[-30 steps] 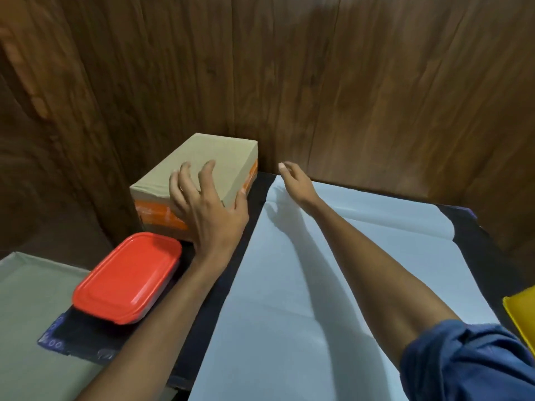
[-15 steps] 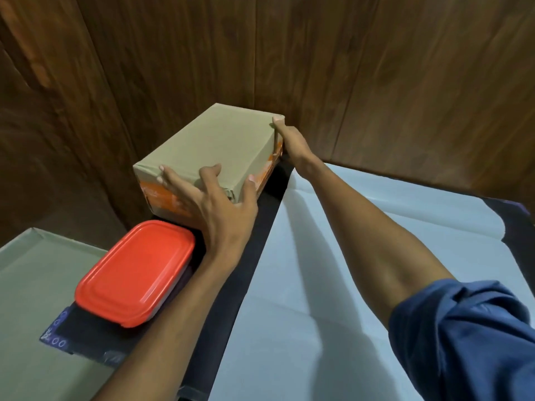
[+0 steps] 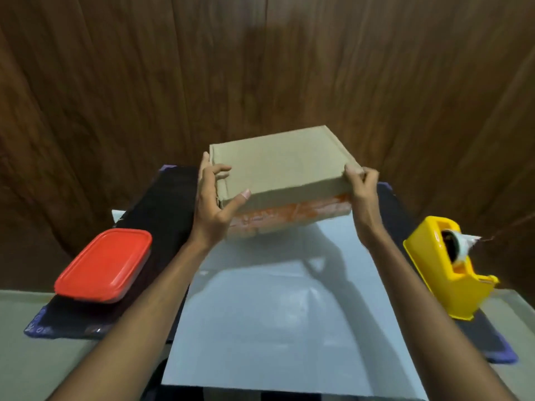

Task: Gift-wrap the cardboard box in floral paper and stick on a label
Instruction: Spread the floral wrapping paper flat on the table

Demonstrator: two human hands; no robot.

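Cardboard box [image 3: 278, 166] now lifted over paper [image 3: 260, 314]

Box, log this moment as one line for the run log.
box held over paper | hands: left, right grip ends | not set down | unwrapped

Dim warm light from above, soft shadows on the white paper [image 3: 260, 314], slight motion blur, edges bowed.

Two bare forearms enter from about 7 and 5 o'clock, uncovered from the lower edge to the wrists, with no sleeve, watch, bracelet or glove showing. The left hand [image 3: 212, 209] and the right hand [image 3: 363, 195] wear no rings; a short, pale, unpainted thumbnail shows on the left.
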